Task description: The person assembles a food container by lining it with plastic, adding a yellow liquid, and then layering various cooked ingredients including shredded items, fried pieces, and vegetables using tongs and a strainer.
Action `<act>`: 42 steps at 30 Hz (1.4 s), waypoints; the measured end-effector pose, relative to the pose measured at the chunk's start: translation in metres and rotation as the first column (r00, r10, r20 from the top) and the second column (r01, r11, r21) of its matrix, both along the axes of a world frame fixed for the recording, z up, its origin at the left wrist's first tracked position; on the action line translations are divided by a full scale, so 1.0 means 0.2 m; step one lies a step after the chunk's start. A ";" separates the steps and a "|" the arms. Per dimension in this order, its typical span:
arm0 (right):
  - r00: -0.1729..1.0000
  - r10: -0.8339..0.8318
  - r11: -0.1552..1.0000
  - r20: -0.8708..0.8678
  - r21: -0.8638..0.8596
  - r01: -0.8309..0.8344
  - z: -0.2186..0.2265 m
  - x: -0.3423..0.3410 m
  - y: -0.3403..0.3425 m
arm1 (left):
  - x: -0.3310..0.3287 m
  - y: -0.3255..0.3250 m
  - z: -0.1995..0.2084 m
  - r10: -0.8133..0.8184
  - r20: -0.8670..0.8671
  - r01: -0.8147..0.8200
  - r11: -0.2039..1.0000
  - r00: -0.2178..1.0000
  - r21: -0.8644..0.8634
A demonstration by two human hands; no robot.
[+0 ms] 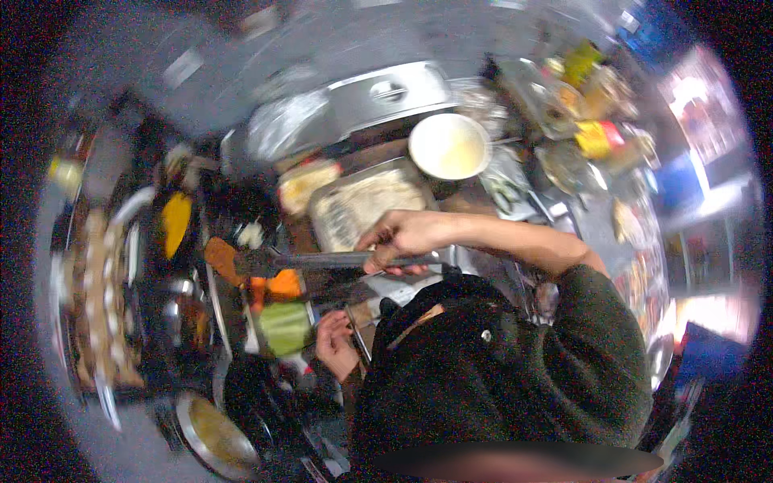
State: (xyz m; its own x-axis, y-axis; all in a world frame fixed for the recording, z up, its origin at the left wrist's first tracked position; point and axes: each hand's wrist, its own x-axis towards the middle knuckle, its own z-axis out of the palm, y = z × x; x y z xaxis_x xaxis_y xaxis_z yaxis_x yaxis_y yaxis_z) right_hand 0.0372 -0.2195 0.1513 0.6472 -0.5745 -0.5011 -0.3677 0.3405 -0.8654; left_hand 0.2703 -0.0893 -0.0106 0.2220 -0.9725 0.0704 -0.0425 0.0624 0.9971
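Observation:
My right hand [396,241] reaches in from the right, its fingers closed around long metal tongs [330,261]. The far end of the tongs points left, beside an orange-brown piece [221,259]; blur hides whether they grip it. Under the tongs are orange food pieces [282,284] and a container of pale green food [283,328]. Close to that container is my left hand [336,344], fingers loosely bent and apart, with nothing visible in it. Beyond my right hand lies a metal tray of whitish, powdery-looking food [374,201].
A white bowl [449,146] with yellowish contents stands behind the tray, near a steel lid [390,90]. Farther left lies a yellow-orange piece [175,225]. A round metal pan [190,427] is at lower left. Containers and packages [597,138] crowd the right side.

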 end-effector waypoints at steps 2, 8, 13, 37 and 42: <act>0.982 -0.189 0.981 -0.010 -0.054 0.188 0.17 -0.32 0.17 | -0.16 -0.09 0.03 -0.058 -0.115 0.058 0.998 0.992 -0.003; 0.599 -0.787 0.611 -0.148 -0.326 0.721 0.47 -1.20 0.62 | -0.84 -0.38 0.44 -0.332 -0.102 0.336 0.941 0.938 0.025; 0.303 -0.923 0.383 -0.236 -0.505 0.774 0.59 -1.89 0.94 | -1.61 -0.62 0.62 -0.646 0.000 0.644 0.762 0.763 -0.068; 0.538 -0.646 0.734 -0.541 -0.251 0.631 0.55 -2.85 0.64 | -3.29 -1.27 0.39 -0.914 -0.002 0.891 0.395 0.406 0.222; 0.440 -0.591 0.799 -0.676 -0.413 0.437 0.85 -2.77 0.65 | -3.36 -1.41 0.24 -0.870 0.260 0.872 0.465 0.418 0.155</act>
